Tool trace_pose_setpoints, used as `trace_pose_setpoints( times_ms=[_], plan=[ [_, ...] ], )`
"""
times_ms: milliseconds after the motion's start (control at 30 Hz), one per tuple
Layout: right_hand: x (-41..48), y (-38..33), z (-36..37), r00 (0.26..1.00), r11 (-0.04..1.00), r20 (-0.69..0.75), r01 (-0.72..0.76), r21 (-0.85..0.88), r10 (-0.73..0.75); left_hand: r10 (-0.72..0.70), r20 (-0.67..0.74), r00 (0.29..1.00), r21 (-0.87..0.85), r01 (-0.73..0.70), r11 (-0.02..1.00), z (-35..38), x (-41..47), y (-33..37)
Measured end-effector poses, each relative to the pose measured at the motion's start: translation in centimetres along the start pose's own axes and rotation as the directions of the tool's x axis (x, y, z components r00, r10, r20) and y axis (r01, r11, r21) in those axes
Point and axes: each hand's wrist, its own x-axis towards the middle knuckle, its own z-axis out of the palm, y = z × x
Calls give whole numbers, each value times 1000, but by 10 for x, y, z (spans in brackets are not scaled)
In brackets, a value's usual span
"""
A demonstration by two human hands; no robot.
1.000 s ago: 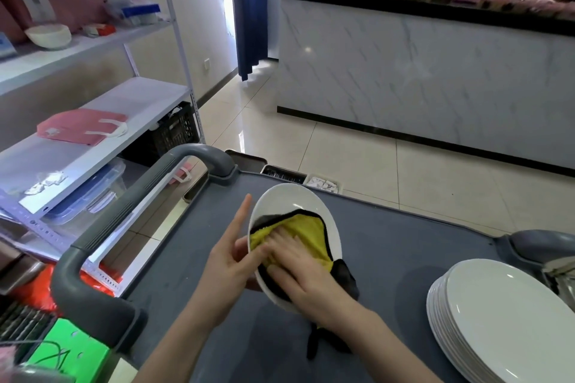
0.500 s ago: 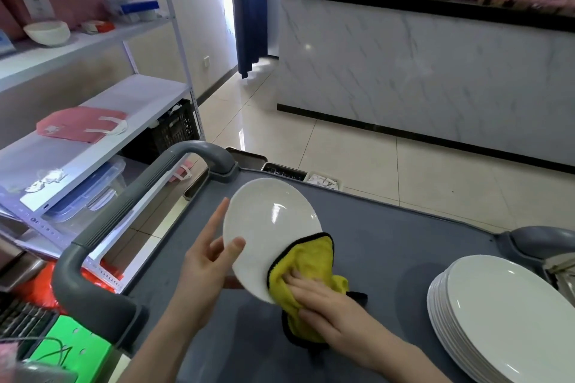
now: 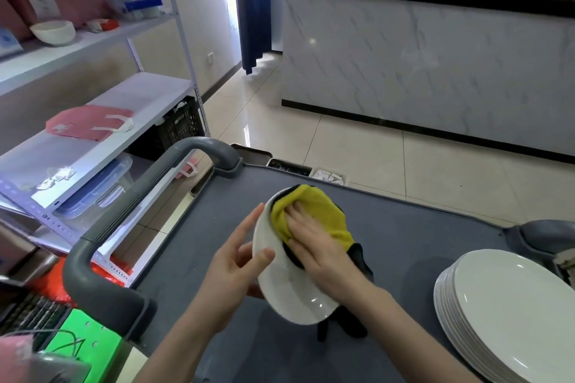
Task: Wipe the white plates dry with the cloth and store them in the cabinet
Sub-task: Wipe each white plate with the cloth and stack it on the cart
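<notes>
I hold a white plate (image 3: 289, 295) tilted above the grey cart top (image 3: 193, 227). My left hand (image 3: 231, 267) grips its left rim, thumb on the face and fingers behind. My right hand (image 3: 314, 242) presses a yellow cloth with black backing (image 3: 323, 211) flat against the upper part of the plate's face. The cloth's black end hangs down behind the plate. A stack of several white plates (image 3: 510, 311) sits on the cart at the right.
The cart's grey handle (image 3: 124, 211) curves along its left side. A white metal shelf unit (image 3: 102, 130) with a pink bag, a bowl and boxes stands to the left. A marble-fronted counter (image 3: 435, 65) lies ahead across the tiled floor.
My right hand slid the cloth from the plate's lower right edge up onto its upper face. The plate turned more edge-on and shifted slightly right.
</notes>
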Motion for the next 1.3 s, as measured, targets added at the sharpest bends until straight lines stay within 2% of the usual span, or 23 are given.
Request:
trace_pose_setpoints(
  times_ms=[167, 333, 533, 633, 733, 800, 933, 1067, 1133, 1200, 1300],
  plan=[
    [-32, -16, 22, 984, 996, 159, 70, 51, -77, -9, -69, 998, -82, 3, 997, -10, 2, -3],
    [-67, 9, 20, 968, 998, 245, 51, 33, -57, 7, -136, 991, -53, -14, 999, -20, 1, -2],
    [-58, 51, 4, 982, 983, 53, -182, 24, 180, 20, -98, 995, 24, -18, 1000, -15, 3, 6],
    [-32, 48, -4, 983, 984, -65, -172, 36, 174, 18, -45, 999, 43, -16, 999, -9, 5, 9],
    [-7, 28, -4, 989, 994, -109, -88, 69, 95, 7, 7, 1000, 41, -7, 999, -1, 7, 7],
    [-2, 12, 3, 996, 997, -78, -24, 76, 30, -12, 29, 1000, 29, 11, 1000, 1, 9, 5],
    [-21, -6, 23, 995, 998, 88, 50, 48, -54, -45, -17, 999, -26, 44, 999, -7, 11, 0],
    [-53, 0, 29, 974, 995, 216, 45, 88, -63, -56, -94, 994, -66, 49, 997, -20, 8, -1],
    [-67, 13, 27, 972, 999, 233, 5, 50, -16, -53, -121, 991, -60, 46, 997, -23, 8, -1],
    [-73, 29, 22, 976, 998, 215, -28, -63, 41, -50, -123, 991, -45, 44, 998, -24, 7, 0],
    [-68, 48, 12, 983, 973, 111, -122, -197, 146, -58, -92, 994, -27, 55, 998, -24, 6, 1]
  ],
)
